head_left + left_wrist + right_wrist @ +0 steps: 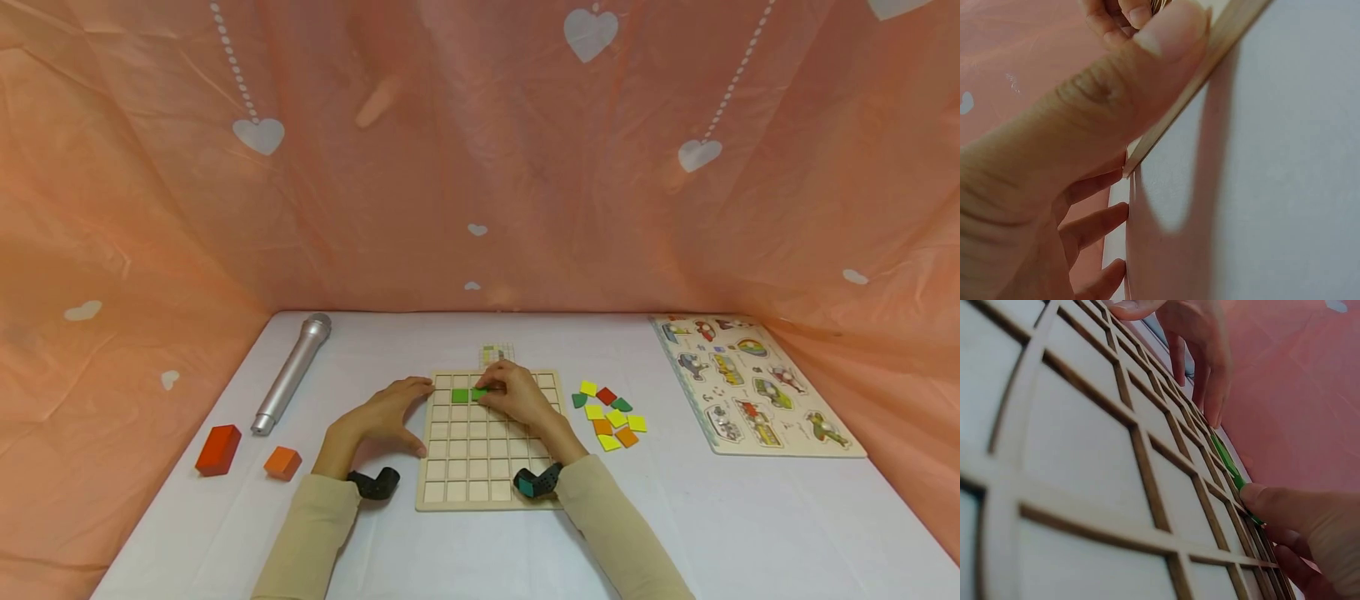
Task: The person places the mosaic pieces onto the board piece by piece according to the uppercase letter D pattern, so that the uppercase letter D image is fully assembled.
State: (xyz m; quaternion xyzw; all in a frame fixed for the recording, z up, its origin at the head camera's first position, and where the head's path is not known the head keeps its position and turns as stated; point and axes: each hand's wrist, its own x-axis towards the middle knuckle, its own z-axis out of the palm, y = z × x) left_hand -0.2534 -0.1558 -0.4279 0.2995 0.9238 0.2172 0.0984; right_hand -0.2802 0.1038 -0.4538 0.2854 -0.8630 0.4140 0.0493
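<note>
A wooden grid board (457, 450) lies flat on the table. My right hand (519, 396) is over its far part and pinches a green tile (478, 394) between thumb and fingers, at a cell in the second row from the far edge. Directly left of it another green tile (460, 396) sits in a cell. My left hand (386, 412) rests at the board's left side, fingers spread, the thumb (1166, 37) touching the board's edge in the left wrist view. Behind the board is a small pattern card (491, 353), partly hidden by my right hand.
Several loose tiles (616, 418), yellow, orange, red and green, lie right of the board. Farther right is a picture puzzle board (738, 408). To the left are a silver microphone (292, 375), a red block (218, 451) and an orange cube (282, 463). A pink curtain (465, 167) hangs behind.
</note>
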